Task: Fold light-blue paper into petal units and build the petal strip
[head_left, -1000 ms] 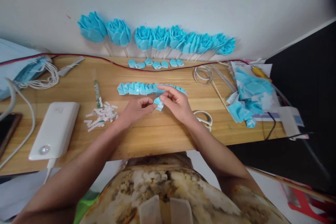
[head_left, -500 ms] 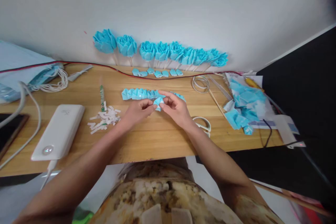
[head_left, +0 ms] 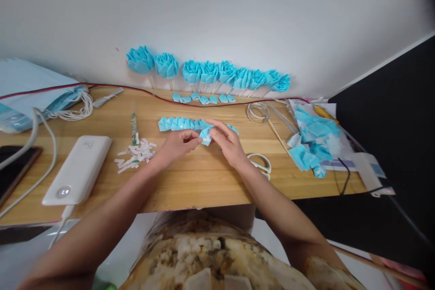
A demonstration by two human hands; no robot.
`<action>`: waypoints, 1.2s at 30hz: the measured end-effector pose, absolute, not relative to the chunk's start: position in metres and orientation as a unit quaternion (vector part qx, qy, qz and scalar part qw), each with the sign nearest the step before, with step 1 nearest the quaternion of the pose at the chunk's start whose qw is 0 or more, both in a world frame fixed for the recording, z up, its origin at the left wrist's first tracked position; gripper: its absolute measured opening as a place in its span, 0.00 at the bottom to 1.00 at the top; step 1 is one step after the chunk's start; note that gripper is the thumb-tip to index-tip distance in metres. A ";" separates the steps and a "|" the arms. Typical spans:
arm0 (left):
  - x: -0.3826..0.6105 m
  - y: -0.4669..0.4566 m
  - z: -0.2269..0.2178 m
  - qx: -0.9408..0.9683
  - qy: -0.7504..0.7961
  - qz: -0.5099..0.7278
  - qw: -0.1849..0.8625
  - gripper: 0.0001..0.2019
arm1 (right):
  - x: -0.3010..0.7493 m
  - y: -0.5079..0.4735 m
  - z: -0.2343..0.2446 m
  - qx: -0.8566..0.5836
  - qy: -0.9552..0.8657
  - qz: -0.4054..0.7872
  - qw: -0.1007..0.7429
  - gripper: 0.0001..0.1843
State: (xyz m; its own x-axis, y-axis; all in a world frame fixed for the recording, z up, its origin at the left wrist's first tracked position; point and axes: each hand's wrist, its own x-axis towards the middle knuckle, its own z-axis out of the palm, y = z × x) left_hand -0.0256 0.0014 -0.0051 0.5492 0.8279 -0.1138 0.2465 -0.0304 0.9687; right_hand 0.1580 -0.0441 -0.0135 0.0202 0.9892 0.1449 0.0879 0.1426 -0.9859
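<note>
Both hands meet over the middle of the wooden table. My left hand and my right hand pinch a small folded blue paper piece between their fingertips, just above the tabletop. Right behind it lies a row of folded blue paper pieces. A shorter row of blue pieces lies nearer the wall. Several finished blue paper flowers on sticks lean against the white wall.
White paper scraps and a green stick lie left of my hands. A white power bank, cables and a dark phone sit further left. Scissors, tape rings and a heap of blue paper lie right.
The view has shifted so the table and flowers sit lower and smaller in the picture. My hands keep working the same blue piece, fingers shifting slightly on it.
</note>
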 end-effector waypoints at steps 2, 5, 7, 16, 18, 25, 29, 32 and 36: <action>-0.025 0.000 -0.003 0.676 0.397 0.246 0.570 0.15 | 0.157 -0.043 -0.015 -0.485 -0.548 0.433 0.525 0.19; -0.024 -0.001 -0.003 0.682 0.393 0.240 0.569 0.14 | 0.156 -0.041 -0.019 -0.490 -0.541 0.416 0.542 0.19; -0.024 -0.001 -0.005 0.681 0.396 0.237 0.569 0.14 | 0.157 -0.040 -0.020 -0.490 -0.532 0.415 0.551 0.18; -0.023 0.001 -0.007 0.669 0.390 0.242 0.585 0.14 | 0.156 -0.042 -0.017 -0.500 -0.553 0.393 0.538 0.17; -0.024 0.001 -0.009 0.671 0.393 0.245 0.579 0.13 | 0.156 -0.043 -0.017 -0.506 -0.556 0.385 0.536 0.17; -0.026 0.003 -0.010 0.593 0.414 0.310 0.616 0.14 | 0.157 -0.042 -0.016 -0.481 -0.496 0.467 0.552 0.18; -0.026 0.002 -0.009 0.575 0.404 0.329 0.631 0.14 | 0.156 -0.041 -0.018 -0.477 -0.518 0.474 0.528 0.21; -0.025 0.002 -0.008 0.586 0.399 0.321 0.628 0.15 | 0.156 -0.041 -0.018 -0.486 -0.534 0.453 0.523 0.20; -0.025 0.002 -0.006 0.599 0.405 0.305 0.620 0.15 | 0.156 -0.042 -0.015 -0.493 -0.554 0.422 0.522 0.20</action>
